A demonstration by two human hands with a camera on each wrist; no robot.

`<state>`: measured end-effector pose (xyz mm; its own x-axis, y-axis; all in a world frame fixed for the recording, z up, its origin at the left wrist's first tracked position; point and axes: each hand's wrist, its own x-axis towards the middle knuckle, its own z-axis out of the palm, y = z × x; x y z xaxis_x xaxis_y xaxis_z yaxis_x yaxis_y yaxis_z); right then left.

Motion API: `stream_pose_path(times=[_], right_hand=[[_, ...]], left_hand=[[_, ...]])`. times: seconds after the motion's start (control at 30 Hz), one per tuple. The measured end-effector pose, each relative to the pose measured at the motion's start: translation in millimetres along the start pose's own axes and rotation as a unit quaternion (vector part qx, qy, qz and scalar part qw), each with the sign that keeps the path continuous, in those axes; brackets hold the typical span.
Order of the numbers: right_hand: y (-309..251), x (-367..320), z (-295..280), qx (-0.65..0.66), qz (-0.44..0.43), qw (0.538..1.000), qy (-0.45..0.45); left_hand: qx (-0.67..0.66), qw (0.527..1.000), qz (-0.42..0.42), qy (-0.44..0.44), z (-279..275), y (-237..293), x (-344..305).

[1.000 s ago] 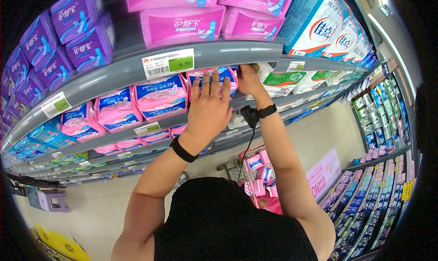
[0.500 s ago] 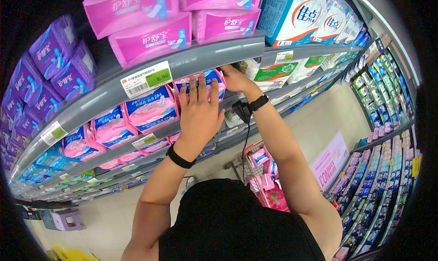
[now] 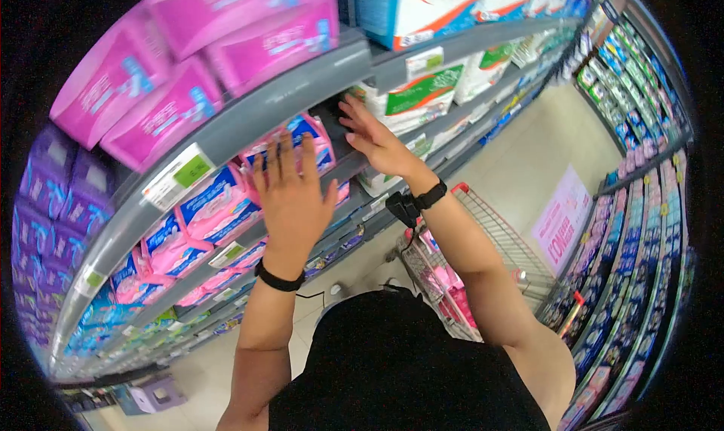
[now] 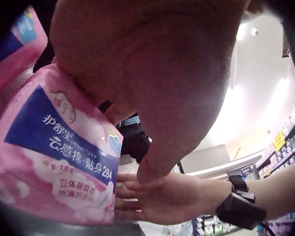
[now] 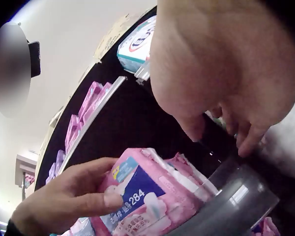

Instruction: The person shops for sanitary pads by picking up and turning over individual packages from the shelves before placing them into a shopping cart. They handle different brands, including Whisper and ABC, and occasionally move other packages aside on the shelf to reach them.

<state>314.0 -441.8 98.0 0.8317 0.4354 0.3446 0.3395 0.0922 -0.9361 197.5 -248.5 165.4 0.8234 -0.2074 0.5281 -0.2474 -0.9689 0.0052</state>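
Note:
In the head view, the left hand (image 3: 296, 205) lies with straight, spread fingers over the front of a pink and blue pack (image 3: 320, 141) at the right end of its row. The right wrist view has the left hand (image 5: 71, 199) touching the end pack (image 5: 150, 196), thumb on its front. Just right of that pack, the right hand (image 3: 381, 146) reaches into the dark shelf gap, fingers extended and holding nothing visible. In the left wrist view the right hand (image 4: 162, 196) shows beside the pack (image 4: 54, 157), behind the left hand (image 4: 147, 73).
A grey shelf edge (image 3: 271, 103) with magenta packs (image 3: 271, 42) runs above the hands. Green and white packs (image 3: 426, 95) stand to the right of the gap. A wire cart (image 3: 498, 235) with pink packs is at the lower right, beside the person. More shelves stand farther right.
The right hand has come away from the end pack's side, its fingers now spread in the gap. The left hand remains on the pack. The view has shifted, showing more of the cart.

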Motion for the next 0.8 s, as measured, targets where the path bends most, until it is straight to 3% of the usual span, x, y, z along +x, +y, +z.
stream_pose_path(times=[0.2, 0.4, 0.47, 0.53, 0.67, 0.8], right_hand=[[-1.4, -29.2, -23.3, -0.085, -0.022, 0.996, 0.020], [-7.7, -52.5, -26.0, -0.082, -0.031, 0.995, 0.051], [-14.5, -55.5, -25.8, -0.132, -0.049, 0.984, 0.110], [-25.3, -54.9, -30.7, -0.245, -0.045, 0.955, 0.161], [-63.1, -37.5, -35.2, -0.440, -0.143, 0.807, 0.367], [-36.8, -0.4, -36.4, -0.424, -0.130, 0.779, 0.442]], left_hand=[[0.019, 1.000, 0.014, 0.009, 2.3, 3.4, 0.9], [0.041, 0.999, 0.010, 0.009, 5.0, 13.6, 4.3], [0.047, 0.999, 0.012, 0.011, 4.0, 16.2, 5.1], [0.040, 0.999, 0.016, 0.010, 4.1, 17.1, 5.8], [0.049, 0.998, 0.027, 0.014, 4.1, 18.8, 5.9], [0.062, 0.998, 0.027, 0.011, 7.6, 18.9, 5.3]])
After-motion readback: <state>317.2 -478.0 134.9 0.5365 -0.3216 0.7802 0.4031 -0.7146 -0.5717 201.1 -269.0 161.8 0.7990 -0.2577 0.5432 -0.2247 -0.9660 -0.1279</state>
